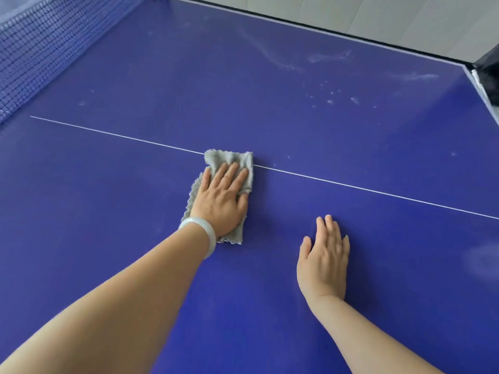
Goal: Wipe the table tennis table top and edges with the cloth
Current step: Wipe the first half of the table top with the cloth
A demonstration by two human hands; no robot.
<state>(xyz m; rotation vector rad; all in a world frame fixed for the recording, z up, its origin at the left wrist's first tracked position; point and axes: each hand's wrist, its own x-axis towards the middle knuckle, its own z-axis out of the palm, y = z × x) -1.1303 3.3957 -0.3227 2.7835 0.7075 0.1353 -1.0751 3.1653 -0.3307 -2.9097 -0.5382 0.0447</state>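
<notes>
Top wiping: left hand (220, 202), fingers flat, presses grey cloth (229, 157); right hand (324, 263) rests open on bench (189, 90). Next stroke should reach far dust smears (330, 57).

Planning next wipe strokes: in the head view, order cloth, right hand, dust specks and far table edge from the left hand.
1. cloth, pressed under the left hand
2. right hand, to its right
3. dust specks, ahead and right
4. far table edge, beyond them
</notes>
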